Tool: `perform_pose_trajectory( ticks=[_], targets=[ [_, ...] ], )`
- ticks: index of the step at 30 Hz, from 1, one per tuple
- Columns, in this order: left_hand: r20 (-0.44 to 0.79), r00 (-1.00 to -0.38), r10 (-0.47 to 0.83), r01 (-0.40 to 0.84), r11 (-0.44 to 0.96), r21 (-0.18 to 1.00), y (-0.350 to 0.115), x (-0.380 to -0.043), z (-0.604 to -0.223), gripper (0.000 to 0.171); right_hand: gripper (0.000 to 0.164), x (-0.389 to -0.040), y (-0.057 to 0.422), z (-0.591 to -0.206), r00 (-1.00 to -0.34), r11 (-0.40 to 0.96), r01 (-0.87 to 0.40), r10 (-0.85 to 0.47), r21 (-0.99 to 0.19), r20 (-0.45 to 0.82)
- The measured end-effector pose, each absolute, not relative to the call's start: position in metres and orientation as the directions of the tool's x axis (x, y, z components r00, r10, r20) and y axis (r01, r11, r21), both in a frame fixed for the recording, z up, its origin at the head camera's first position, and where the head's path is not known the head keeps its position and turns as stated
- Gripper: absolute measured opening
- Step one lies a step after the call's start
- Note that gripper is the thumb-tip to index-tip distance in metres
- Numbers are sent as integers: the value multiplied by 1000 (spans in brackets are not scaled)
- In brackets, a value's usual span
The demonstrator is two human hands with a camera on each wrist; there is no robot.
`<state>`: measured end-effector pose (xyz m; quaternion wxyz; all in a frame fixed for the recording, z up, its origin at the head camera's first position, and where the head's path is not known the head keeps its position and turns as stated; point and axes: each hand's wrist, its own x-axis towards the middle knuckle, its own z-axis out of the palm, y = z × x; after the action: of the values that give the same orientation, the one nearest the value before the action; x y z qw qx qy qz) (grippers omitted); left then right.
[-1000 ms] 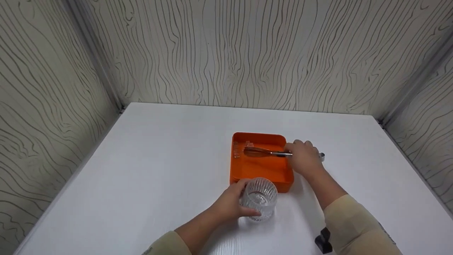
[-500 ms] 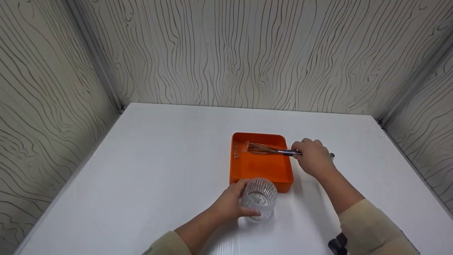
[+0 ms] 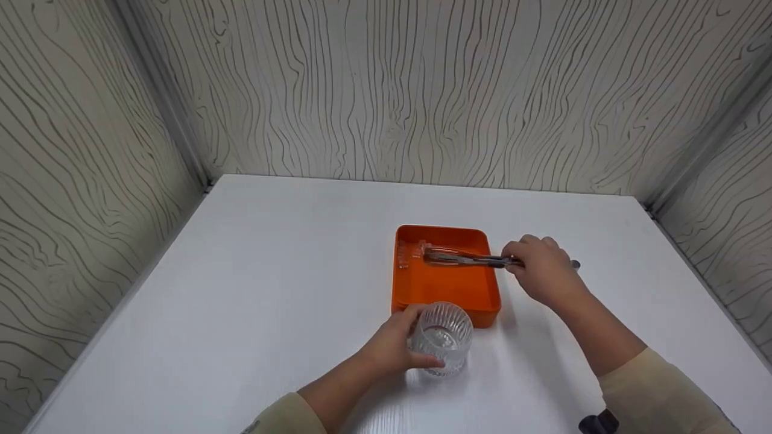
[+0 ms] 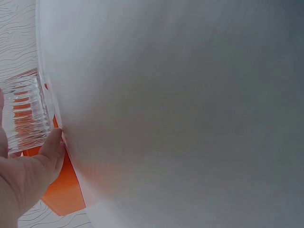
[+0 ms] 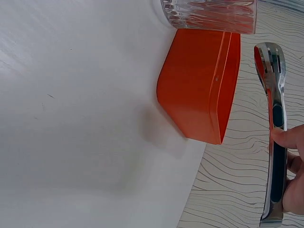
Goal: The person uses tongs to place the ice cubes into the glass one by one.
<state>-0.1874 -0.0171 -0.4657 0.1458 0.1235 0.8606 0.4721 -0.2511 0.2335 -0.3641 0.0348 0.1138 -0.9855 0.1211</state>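
My left hand (image 3: pixel 386 349) grips a clear ribbed glass (image 3: pixel 449 337) from its left side, thumb in front. The glass stands upright on the white table, right at the near wall of an orange tray (image 3: pixel 446 289). My right hand (image 3: pixel 546 271) holds metal tongs (image 3: pixel 473 260) by the handles, their slotted heads over the tray. In the right wrist view the tongs (image 5: pixel 278 166) show dark handle inlays, with the thumb pressing one arm. Several small clear blocks (image 3: pixel 402 256) lie along the tray's left side, close to the tips of the tongs.
The white table (image 3: pixel 289 253) reaches back to a wall (image 3: pixel 374 90) with a wood-grain pattern. Similar panels stand at left and right. A small black object (image 3: pixel 599 422) shows beside the right sleeve.
My right hand has moved to the right with the tongs, drawing their heads away from the tray's left side. My left hand and the glass have not moved.
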Motion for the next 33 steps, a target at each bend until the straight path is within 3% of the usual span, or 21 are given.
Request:
perform_pose_trajectory(
  ticks=[13, 20, 33],
  targets=[
    [-105, -928, 357, 107, 527, 843, -17, -187, -465, 75, 14, -231, 239, -354, -932, 909, -351, -317, -225, 174],
    [-149, -932, 330, 61, 550, 833, -15, -187, -465, 78, 16, -220, 244, -351, -920, 887, -388, -357, -251, 162],
    [-95, -923, 372, 111, 495, 862, -18, -188, -467, 76, 23, -197, 256, -355, -896, 869, -442, -414, -223, 160]
  ],
)
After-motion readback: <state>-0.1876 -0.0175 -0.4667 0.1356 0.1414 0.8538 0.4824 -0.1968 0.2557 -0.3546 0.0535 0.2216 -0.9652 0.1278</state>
